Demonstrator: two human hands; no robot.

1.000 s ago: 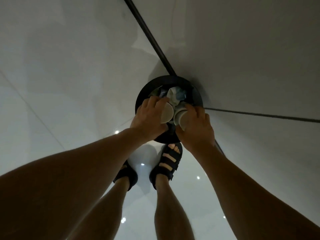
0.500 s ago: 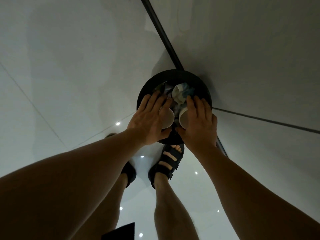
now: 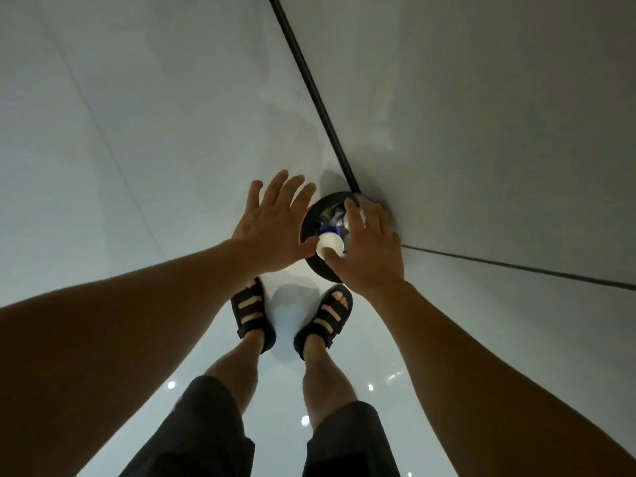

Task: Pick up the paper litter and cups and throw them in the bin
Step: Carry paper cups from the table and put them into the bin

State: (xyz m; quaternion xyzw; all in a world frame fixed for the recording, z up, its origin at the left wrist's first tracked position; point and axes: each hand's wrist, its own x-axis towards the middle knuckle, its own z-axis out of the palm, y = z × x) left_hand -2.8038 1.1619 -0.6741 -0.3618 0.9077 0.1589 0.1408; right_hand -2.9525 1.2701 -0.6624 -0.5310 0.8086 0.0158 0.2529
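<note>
hands spread, gripping nothing
left hand (image 3: 272, 232) splayed, right hand (image 3: 371, 249) straight-fingered; white cup (image 3: 330, 244) lies between the thumbs in the black bin (image 3: 318, 268), crumpled paper (image 3: 331, 219) just beyond it.

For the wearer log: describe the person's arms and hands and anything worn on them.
The left arm and right arm are bare to the frame edge, no sleeves showing. The left hand and right hand are ungloved; no watch or ring is visible.

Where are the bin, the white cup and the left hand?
bin (image 3: 321, 269): head view, on its dark near-side rim.
white cup (image 3: 331, 241): head view, middle of its white face.
left hand (image 3: 272, 232): head view, back of the hand.
</note>
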